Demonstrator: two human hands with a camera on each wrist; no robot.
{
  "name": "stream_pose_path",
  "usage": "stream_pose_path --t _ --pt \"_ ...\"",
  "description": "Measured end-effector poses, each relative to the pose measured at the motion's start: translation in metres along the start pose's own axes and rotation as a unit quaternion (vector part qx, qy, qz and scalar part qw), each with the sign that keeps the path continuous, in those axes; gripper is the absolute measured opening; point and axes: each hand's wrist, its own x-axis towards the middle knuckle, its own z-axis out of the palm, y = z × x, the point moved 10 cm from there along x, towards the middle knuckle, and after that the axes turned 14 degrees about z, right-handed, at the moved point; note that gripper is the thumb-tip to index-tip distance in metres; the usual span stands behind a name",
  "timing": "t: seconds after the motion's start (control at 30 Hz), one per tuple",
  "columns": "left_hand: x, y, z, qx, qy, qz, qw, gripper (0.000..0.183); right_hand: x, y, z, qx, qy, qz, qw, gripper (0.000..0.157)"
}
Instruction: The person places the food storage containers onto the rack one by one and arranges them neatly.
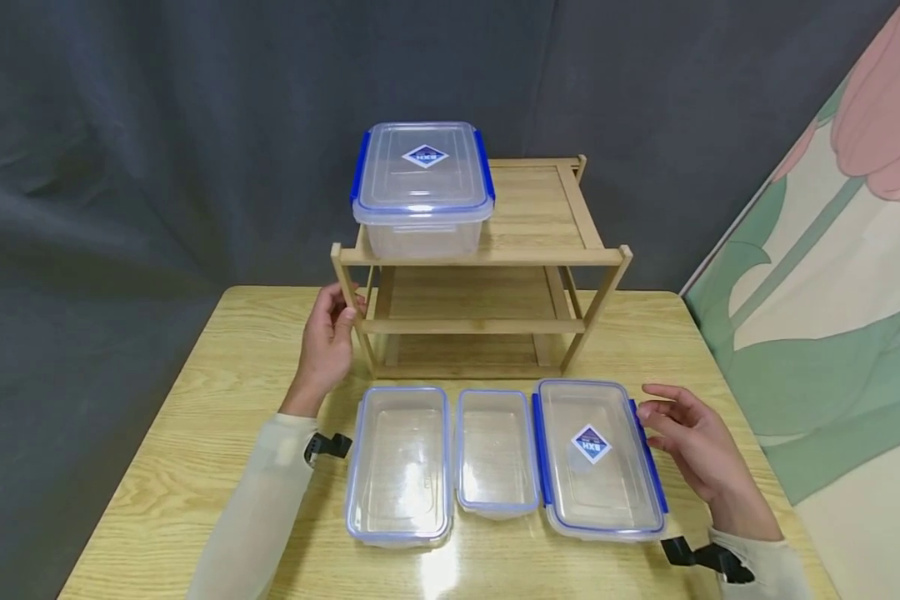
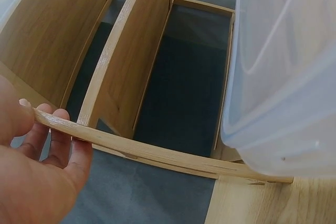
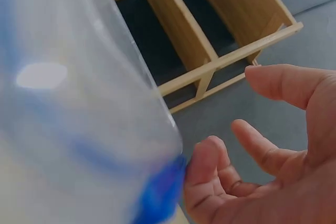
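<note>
The left hand (image 1: 328,343) held the front left leg of a wooden rack (image 1: 474,326), with its thumb and fingers bent around it. The rack stood on the table (image 1: 195,433), and a tall clear box (image 1: 423,183) sat on its top left part. The right hand (image 1: 697,454) was loose and held nothing, right by the blue clip (image 1: 649,456) of a flat box (image 1: 603,483). I couldn't tell if they touched. A thin box (image 1: 497,450) and a wide box (image 1: 399,467) stood beside it.
</note>
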Motion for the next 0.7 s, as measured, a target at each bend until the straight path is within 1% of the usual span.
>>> stream_pose_path --t 0.1,0.23,0.27,0.33,0.4,0.47,0.53,0.7 --pt "0.0 0.002 -0.001 0.002 0.003 0.004 1.0 0.033 -0.001 0.009 -0.005 -0.007 -0.001 0.011 1.0 0.031" --pt "0.0 0.003 0.0 0.0 0.003 0.005 1.0 0.033 -0.002 0.022 -0.009 -0.034 0.006 0.033 0.999 0.034" --pt "0.0 0.003 0.0 -0.001 0.003 0.004 1.0 0.032 -0.001 0.026 -0.009 -0.048 0.009 0.041 0.998 0.035" --pt "0.001 0.002 0.001 -0.003 0.004 0.003 1.0 0.032 0.0 0.033 -0.009 -0.076 0.016 0.061 0.995 0.042" --pt "0.001 0.001 0.001 -0.006 0.003 0.002 1.0 0.032 0.0 0.039 -0.007 -0.102 0.018 0.082 0.991 0.053" --pt "0.002 0.001 0.002 -0.01 0.001 0.002 0.9999 0.032 0.0 0.043 -0.006 -0.117 0.018 0.097 0.988 0.061" --pt "0.002 0.0 0.003 -0.012 -0.001 0.0 0.9999 0.032 0.0 0.046 -0.003 -0.115 0.013 0.105 0.988 0.067" --pt "0.0 -0.003 0.001 -0.01 0.003 -0.011 0.9999 0.033 0.0 0.052 0.002 -0.077 -0.018 0.119 0.99 0.072"
